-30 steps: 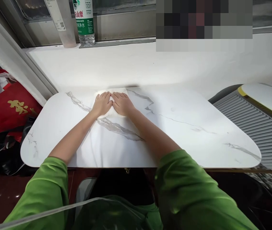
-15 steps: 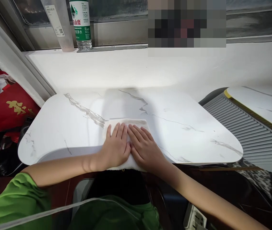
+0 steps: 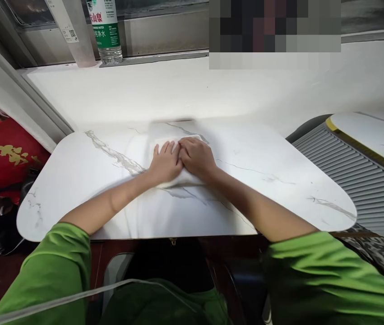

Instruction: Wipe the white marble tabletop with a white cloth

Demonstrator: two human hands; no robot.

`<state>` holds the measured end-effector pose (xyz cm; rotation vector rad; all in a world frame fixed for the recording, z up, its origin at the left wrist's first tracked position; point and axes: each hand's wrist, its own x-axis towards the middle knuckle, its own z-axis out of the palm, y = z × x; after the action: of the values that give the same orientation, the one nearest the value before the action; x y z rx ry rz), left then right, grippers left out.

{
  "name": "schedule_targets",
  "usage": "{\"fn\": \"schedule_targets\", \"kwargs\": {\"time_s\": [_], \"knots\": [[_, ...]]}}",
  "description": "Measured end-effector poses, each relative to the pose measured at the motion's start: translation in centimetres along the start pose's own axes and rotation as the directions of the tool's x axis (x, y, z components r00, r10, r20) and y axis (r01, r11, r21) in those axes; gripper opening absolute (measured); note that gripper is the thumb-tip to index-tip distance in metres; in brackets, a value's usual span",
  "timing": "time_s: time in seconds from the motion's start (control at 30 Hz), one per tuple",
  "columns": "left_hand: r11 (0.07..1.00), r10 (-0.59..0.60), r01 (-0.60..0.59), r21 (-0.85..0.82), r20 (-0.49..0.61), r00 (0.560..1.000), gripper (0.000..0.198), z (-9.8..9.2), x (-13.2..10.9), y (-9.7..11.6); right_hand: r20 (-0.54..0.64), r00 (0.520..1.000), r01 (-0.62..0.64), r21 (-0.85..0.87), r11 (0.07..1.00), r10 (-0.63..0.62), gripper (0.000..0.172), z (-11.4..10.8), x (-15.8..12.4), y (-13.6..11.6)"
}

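A white cloth point(image 3: 173, 181) lies flat on the white marble-patterned table point(image 3: 246, 180), near the middle and toward the wall side. On its left part rests my left hand point(image 3: 166, 163), palm down with the fingers spread. My right hand point(image 3: 196, 156) presses on the cloth's right part, its fingers together and bent at the tips over the cloth. The two hands touch at the thumbs. Much of the cloth is hidden beneath them.
On the window ledge at the upper left stand a translucent cup point(image 3: 78, 40) and a water bottle point(image 3: 106, 36). A red bag point(image 3: 12, 153) is left of the table. Beyond the right end are a grey ribbed panel point(image 3: 357, 176) and another marble-patterned surface point(image 3: 377, 135).
Both hands and the cloth have moved away from my body, toward the wall. My right fingers, straight before, are now bent. The camera view has shifted slightly.
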<state>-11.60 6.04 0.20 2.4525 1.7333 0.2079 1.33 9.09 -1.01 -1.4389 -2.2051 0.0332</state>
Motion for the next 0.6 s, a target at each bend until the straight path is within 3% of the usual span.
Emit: {"fn": "schedule_targets", "kwargs": {"time_s": [0.17,0.27,0.4,0.6], "knots": [[1.000,-0.002,0.002,0.000,-0.060,0.998,0.051,0.2,6.6,-2.2,0.026,0.999,-0.044,-0.095,0.995,0.047,0.037,1.6,5.9,2.5],[1.000,-0.012,0.013,0.003,-0.064,0.998,0.053,0.3,8.8,-2.9,0.056,0.997,-0.048,-0.095,0.994,0.054,0.039,2.4,8.0,3.4],[1.000,-0.013,0.015,0.028,-0.070,0.997,0.054,0.5,9.2,-3.1,0.079,0.994,-0.078,-0.048,0.996,0.082,0.044,2.7,8.1,3.8],[0.999,0.008,-0.007,0.040,-0.025,1.000,0.055,0.4,7.1,-1.4,0.068,0.996,-0.058,-0.013,0.998,0.059,0.050,2.1,4.8,4.2]]}}
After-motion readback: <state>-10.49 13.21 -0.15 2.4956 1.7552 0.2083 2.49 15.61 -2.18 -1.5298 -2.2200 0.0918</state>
